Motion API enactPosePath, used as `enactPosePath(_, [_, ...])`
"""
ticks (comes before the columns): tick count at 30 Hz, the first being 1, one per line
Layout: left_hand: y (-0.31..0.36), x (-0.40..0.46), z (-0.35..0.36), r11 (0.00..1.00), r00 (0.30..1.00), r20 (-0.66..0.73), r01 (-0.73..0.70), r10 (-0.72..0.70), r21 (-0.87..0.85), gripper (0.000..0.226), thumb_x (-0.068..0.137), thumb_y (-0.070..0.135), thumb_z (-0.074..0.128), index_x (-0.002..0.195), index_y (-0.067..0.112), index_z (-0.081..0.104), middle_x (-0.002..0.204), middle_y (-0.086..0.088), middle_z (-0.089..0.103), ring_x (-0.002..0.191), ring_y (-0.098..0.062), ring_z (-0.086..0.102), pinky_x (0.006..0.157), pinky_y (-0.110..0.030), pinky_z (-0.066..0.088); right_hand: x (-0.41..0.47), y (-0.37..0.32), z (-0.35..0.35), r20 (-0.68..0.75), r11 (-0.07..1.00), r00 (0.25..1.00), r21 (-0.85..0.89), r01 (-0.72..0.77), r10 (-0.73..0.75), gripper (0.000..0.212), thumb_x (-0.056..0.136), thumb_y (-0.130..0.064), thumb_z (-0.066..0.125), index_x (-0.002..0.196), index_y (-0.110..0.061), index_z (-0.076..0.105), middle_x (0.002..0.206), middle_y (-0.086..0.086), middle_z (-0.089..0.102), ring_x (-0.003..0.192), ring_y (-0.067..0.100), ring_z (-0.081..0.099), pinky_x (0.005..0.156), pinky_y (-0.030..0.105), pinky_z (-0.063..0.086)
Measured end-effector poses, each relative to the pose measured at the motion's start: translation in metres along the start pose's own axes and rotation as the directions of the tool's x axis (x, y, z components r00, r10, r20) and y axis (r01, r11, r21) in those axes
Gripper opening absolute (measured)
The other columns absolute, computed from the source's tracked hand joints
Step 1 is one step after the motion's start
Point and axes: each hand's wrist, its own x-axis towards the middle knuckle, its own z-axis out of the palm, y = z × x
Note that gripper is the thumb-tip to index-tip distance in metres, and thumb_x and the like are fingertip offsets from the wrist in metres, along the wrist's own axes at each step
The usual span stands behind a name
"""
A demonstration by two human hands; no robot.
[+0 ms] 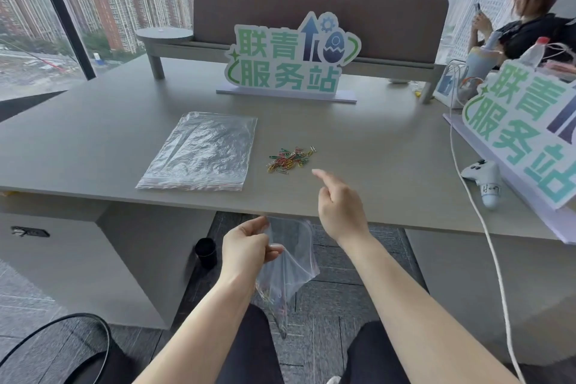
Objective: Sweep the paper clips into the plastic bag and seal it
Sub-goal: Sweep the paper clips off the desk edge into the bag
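Note:
A small heap of coloured paper clips [291, 158] lies on the grey desk [389, 146], a little ahead of the front edge. My left hand [247, 248] pinches the rim of a clear plastic bag [291, 271] hanging just below the desk edge; several clips sit in its bottom. My right hand [338, 203] hovers over the desk's front edge, fingers loosely apart, index finger pointing toward the heap, holding nothing. A second, larger clear zip bag [202, 151] lies flat on the desk left of the clips.
A green-lettered standing sign [293, 59] is behind the clips, another sign [523, 131] at the right. A white controller [483, 179] and a white cable [467, 196] lie at right. A black cup [205, 252] stands on the floor. Two people sit beyond the desk.

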Motion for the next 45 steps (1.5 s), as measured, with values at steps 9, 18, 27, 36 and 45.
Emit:
enactPosePath(9, [0.006, 0.0, -0.002, 1.0, 1.0, 0.001, 0.021, -0.021, 0.004, 0.06, 0.08, -0.017, 0.036, 0.128, 0.007, 0.061, 0.129, -0.002, 0.06, 0.061, -0.018, 0.073, 0.057, -0.018, 0.059, 0.082, 0.027, 0.029, 0.217, 0.956, 0.961, -0.272, -0.11, 0.172, 0.064, 0.098, -0.045, 0.037, 0.153, -0.021, 0.016, 0.161, 0.006, 0.01, 0.148, 0.022, 0.007, 0.118, 0.037, 0.009])
enactPosePath(18, [0.003, 0.012, -0.01, 0.999, 0.999, 0.002, 0.037, -0.037, 0.015, 0.064, 0.077, -0.017, 0.035, 0.131, 0.01, 0.06, 0.131, 0.002, 0.06, 0.079, -0.031, 0.076, 0.067, -0.025, 0.061, 0.128, 0.033, 0.052, 0.242, 0.898, 0.953, -0.435, -0.064, 0.185, 0.073, 0.092, -0.064, 0.032, 0.152, -0.024, 0.018, 0.161, 0.012, 0.009, 0.147, 0.032, 0.008, 0.119, 0.043, 0.007])
enactPosePath(27, [0.0, 0.022, -0.015, 0.998, 0.997, -0.02, 0.07, -0.07, 0.008, 0.062, 0.078, -0.016, 0.034, 0.128, 0.009, 0.061, 0.126, 0.004, 0.063, 0.077, -0.028, 0.076, 0.062, -0.02, 0.059, 0.145, 0.022, 0.068, 0.309, 0.916, 0.945, -0.399, 0.026, 0.107, 0.078, 0.089, -0.066, 0.037, 0.151, -0.021, 0.022, 0.159, 0.015, 0.017, 0.147, 0.029, 0.012, 0.119, 0.04, 0.009])
enactPosePath(36, [0.003, 0.023, -0.018, 0.998, 0.998, -0.012, 0.063, -0.063, 0.005, 0.063, 0.078, -0.015, 0.035, 0.131, 0.009, 0.059, 0.129, 0.004, 0.062, 0.075, -0.026, 0.076, 0.059, -0.019, 0.058, 0.14, 0.009, 0.077, 0.472, 0.891, 0.88, -0.381, 0.246, -0.041, 0.068, 0.09, -0.065, 0.04, 0.149, -0.033, 0.029, 0.161, 0.002, 0.015, 0.148, 0.022, 0.008, 0.119, 0.037, 0.007])
enactPosePath(45, [0.004, 0.017, -0.018, 0.999, 0.999, -0.009, 0.051, -0.051, 0.012, 0.062, 0.079, -0.016, 0.035, 0.13, 0.008, 0.059, 0.125, 0.003, 0.062, 0.072, -0.025, 0.076, 0.062, -0.021, 0.06, 0.123, 0.007, 0.078, 0.511, 0.91, 0.847, -0.267, 0.319, -0.147, 0.047, 0.101, -0.037, 0.038, 0.147, -0.027, 0.037, 0.158, -0.004, 0.024, 0.147, 0.014, 0.014, 0.117, 0.029, 0.009])
